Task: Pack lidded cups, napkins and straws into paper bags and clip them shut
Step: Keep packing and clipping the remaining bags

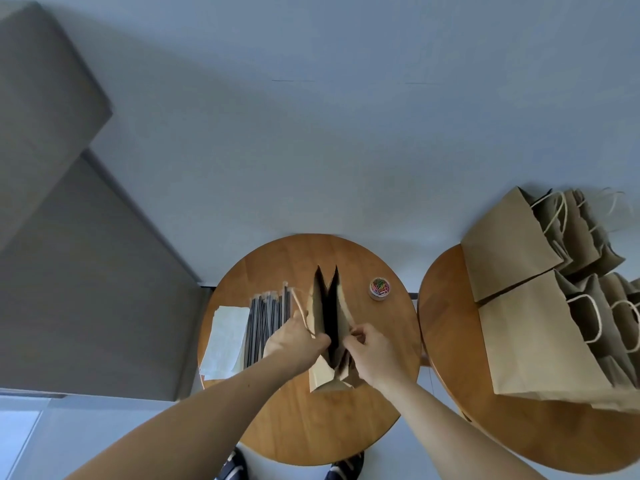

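standing upright mid-table, a brown paper bag (316, 308) is held at its mouth by both hands, seen from above. step in hand, by judgement: the bag is being spread open for filling. its inside is dark, so contents can't be told. left hand (298, 336) is curled round the bag's left wall by the cord handle. right hand (372, 348) pinches the right wall, thumb & fingers closed on the paper. both bare forearms come in from the near edge, angled toward each other. straws (266, 323) & napkins (225, 336) lie left of the bag on the round wooden table (311, 427). a tub of coloured clips (380, 288) sits to its far right. no cups are seen. next, one hand would need freeing for straws/napkins w/ the mouth held wide. more bags (512, 247) stand on a 2nd table (450, 341) at right.
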### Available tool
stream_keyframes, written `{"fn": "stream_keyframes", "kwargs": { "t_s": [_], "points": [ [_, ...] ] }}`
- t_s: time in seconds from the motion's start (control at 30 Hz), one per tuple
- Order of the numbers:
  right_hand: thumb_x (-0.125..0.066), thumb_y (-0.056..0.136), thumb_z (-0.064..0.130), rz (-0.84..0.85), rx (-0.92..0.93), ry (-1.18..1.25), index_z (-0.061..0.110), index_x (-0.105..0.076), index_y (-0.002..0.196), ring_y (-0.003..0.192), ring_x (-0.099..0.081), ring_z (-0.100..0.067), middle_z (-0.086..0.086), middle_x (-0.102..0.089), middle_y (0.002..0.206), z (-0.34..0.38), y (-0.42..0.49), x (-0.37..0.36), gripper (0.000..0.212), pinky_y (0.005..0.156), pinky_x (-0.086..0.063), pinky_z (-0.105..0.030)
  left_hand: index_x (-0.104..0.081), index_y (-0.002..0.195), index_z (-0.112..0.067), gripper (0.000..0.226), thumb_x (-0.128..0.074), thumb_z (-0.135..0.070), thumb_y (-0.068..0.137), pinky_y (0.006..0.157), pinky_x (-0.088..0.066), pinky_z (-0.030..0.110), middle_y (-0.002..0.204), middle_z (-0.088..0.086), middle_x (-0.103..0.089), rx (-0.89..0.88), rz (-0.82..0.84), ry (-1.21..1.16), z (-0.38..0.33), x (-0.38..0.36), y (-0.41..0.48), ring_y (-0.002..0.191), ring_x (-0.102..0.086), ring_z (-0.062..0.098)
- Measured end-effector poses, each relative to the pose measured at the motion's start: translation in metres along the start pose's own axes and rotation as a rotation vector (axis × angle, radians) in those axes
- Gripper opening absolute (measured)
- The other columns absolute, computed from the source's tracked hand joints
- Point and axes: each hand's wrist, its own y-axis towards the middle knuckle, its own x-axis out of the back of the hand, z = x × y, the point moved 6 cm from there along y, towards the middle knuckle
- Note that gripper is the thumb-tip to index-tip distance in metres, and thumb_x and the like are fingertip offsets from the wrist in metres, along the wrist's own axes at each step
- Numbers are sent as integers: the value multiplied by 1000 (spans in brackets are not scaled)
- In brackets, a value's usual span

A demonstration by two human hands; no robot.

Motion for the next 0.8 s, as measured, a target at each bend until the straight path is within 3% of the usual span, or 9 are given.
{"fn": "stream_keyframes", "kwargs": {
  "t_s": [0.1,0.27,0.37,0.5,0.57,0.7,0.8],
  "points": [
    [-53,94,37,-131,-54,-134,17,-59,88,59,-60,-10,1,-63,70,-2,2,13,22,50,-46,-23,-49,119,-21,40,-55,-42,85,78,-60,39,90,1,-65,44,-9,31,5,0,4,78,-68,20],
    [-60,86,54,-217,18,-359,28,-47,84,62,-55,-5,12,-57,74,25,9,16,30,45,-33,-20,-56,109,-19,26,-48,-39,95,77,-60,38,90,1,-66,-10,-60,143,-7,-6,8,79,-67,21],
    [-60,89,47,-260,15,-466,28,-48,79,59,-52,-5,11,-56,73,26,14,26,25,44,-31,-20,-56,108,-19,18,-47,-30,97,76,-59,36,89,0,-65,-4,-114,176,-6,-3,9,78,-67,20],
    [-62,90,43,-312,50,-636,29,-49,91,64,-55,-7,11,-62,82,10,6,53,18,47,-35,-17,-52,106,-24,10,-49,-25,97,51,-42,22,77,-8,-57,85,-212,204,33,22,8,62,-57,9],
    [-61,90,43,-311,20,-677,28,-49,92,69,-59,-9,10,-61,83,1,3,61,19,51,-42,-18,-52,105,-23,10,-47,-24,97,47,-38,21,78,-7,-58,129,-235,192,54,31,6,61,-56,8],
    [-58,91,46,-275,35,-672,30,-49,94,72,-61,-11,12,-60,84,-2,0,48,19,54,-45,-19,-53,104,-23,13,-43,-28,97,67,-59,28,83,-7,-62,108,-204,123,69,21,4,69,-63,11],
    [-56,91,50,-213,101,-634,31,-49,94,63,-58,-6,16,-57,78,6,-2,32,21,50,-42,-16,-53,115,-26,29,-49,-44,94,68,-61,29,88,-8,-63,23,-97,21,67,1,6,70,-66,11]
  ]
}}
